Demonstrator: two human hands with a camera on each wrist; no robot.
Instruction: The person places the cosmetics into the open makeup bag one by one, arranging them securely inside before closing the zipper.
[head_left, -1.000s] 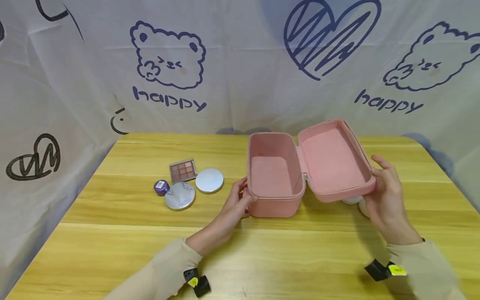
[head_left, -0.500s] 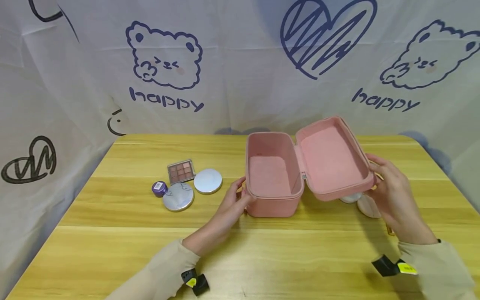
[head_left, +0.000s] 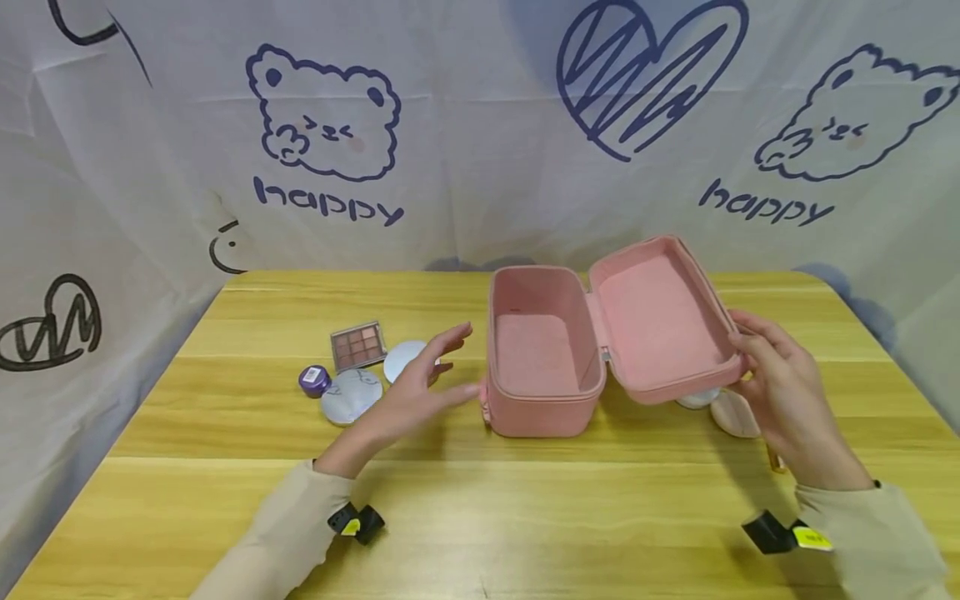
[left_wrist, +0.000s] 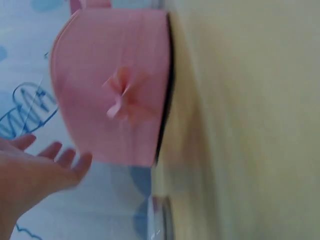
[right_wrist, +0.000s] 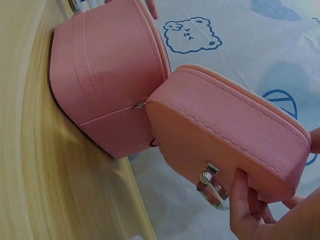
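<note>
A pink zip cosmetic case (head_left: 546, 415) stands on the wooden table with its lid (head_left: 663, 321) swung out to the right; its inside holds nothing. My right hand (head_left: 783, 392) grips the lid's outer edge, thumb on the rim and fingers beneath, as the right wrist view also shows beside a metal handle ring (right_wrist: 212, 187). Off the case's left side, my left hand (head_left: 408, 400) has its fingers spread and holds nothing. A pink bow (left_wrist: 125, 97) decorates the case's side in the left wrist view.
Left of the case lie an eyeshadow palette (head_left: 358, 346), a small purple jar (head_left: 315, 381) and two round silver compacts, one of them (head_left: 351, 397) nearer. Partly under the lid and right hand are a white round item (head_left: 699, 398) and a beige puff-like disc (head_left: 735, 414).
My left hand has let go of the case's left side and moved left, its fingers spreading. The right hand keeps hold of the lid, having shifted its grip slightly.
</note>
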